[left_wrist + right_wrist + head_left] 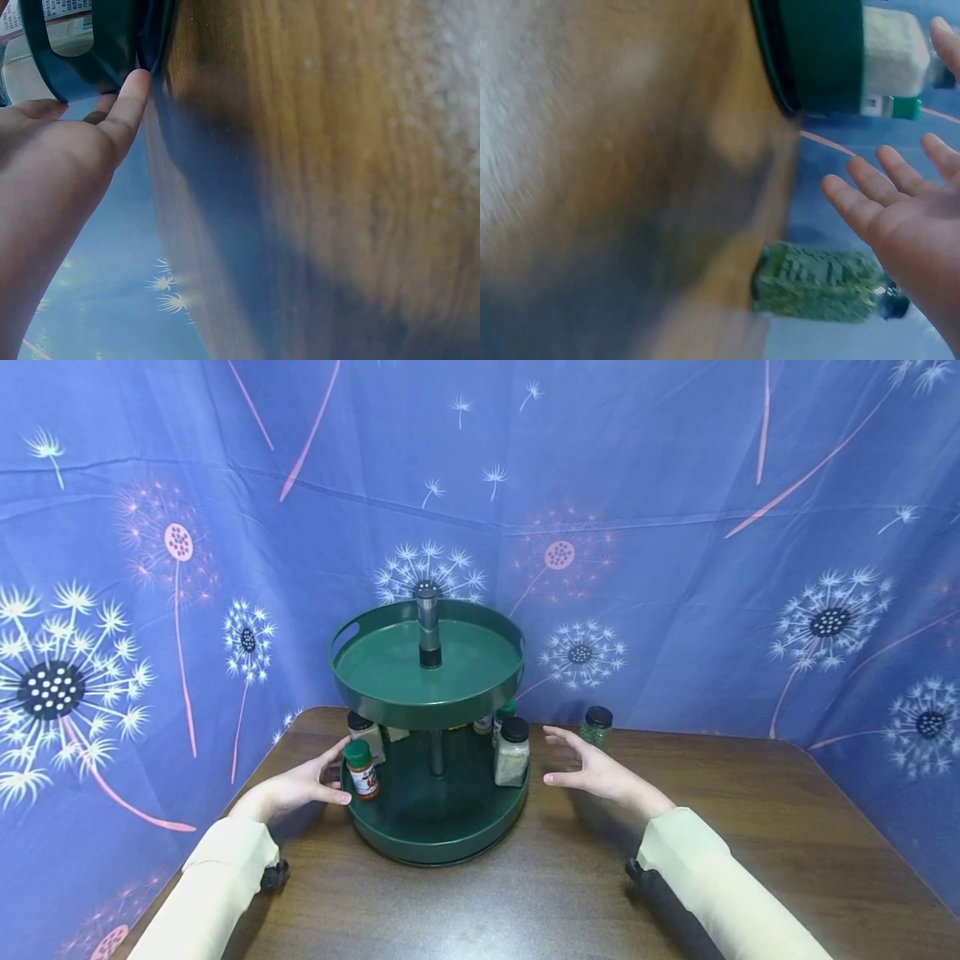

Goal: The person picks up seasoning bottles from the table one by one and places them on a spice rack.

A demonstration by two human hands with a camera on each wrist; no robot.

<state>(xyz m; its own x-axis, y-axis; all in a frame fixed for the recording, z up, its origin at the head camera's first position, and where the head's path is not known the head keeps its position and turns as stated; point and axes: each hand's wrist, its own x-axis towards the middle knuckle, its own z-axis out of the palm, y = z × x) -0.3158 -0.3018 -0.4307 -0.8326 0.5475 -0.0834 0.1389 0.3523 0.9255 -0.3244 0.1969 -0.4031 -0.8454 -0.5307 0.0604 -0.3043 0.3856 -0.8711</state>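
Note:
A two-tier green rotating tray stands on the table, its upper tier bare around a metal post. My left hand touches the lower tier's left rim with spread fingers, beside a green-capped spice bottle. In the left wrist view, its fingertips meet the rim near a handle cutout. My right hand hovers right of the tray, fingers apart and holding nothing. Nearest to it on the lower tier is a black-capped jar of pale seasoning. Behind the hand stands a jar of green herbs.
More containers stand on the lower tier, including a black-capped jar at the left; the upper tier partly hides those at the back. The wooden table meets a blue dandelion-print cloth behind and at both sides.

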